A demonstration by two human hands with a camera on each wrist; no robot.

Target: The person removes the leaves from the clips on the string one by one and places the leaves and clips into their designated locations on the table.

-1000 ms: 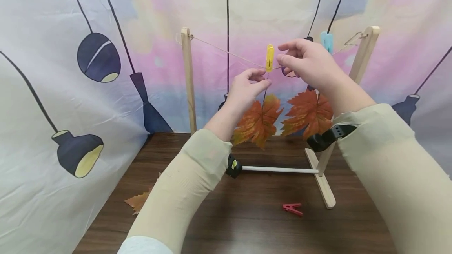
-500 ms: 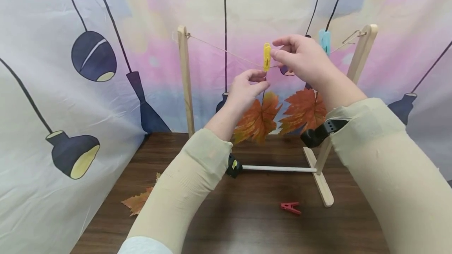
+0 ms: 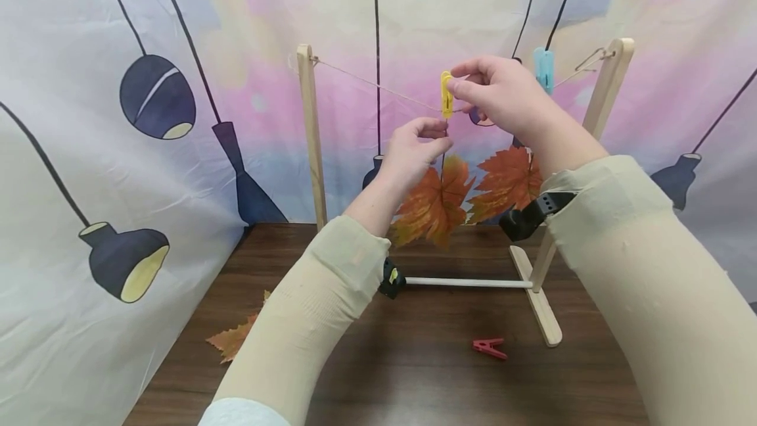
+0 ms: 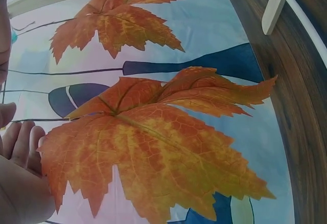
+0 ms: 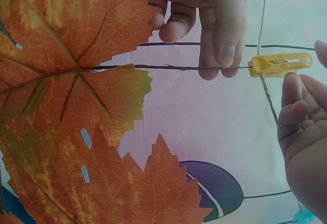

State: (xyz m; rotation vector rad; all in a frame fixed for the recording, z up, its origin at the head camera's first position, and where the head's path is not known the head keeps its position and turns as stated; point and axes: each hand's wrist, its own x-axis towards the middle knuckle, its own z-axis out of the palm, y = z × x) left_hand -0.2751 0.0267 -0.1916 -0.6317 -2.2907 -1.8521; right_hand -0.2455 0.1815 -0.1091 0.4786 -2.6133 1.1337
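An orange maple leaf (image 3: 436,206) hangs by its dark stem from a yellow clothespin (image 3: 447,94) on the string. My left hand (image 3: 414,150) pinches the stem just below the clothespin; in the right wrist view, the stem (image 5: 168,67) runs between its thumb and fingers. My right hand (image 3: 503,94) is at the clothespin's upper end. Its thumb (image 5: 291,88) meets the clothespin's side, while the index fingertip stands just off the end. A second orange leaf (image 3: 508,179) hangs to the right, below a light blue clothespin (image 3: 543,70).
The string (image 3: 378,86) spans two wooden posts (image 3: 311,130), sagging in the middle. A white rod (image 3: 467,283) joins the stand low down, near its wooden foot (image 3: 541,307). On the brown table lie a red clothespin (image 3: 489,348) and another leaf (image 3: 233,337), partly behind the left sleeve.
My right hand has moved left, from beside the yellow clothespin up against it. My left hand has stayed at the stem. The head view has shifted slightly.
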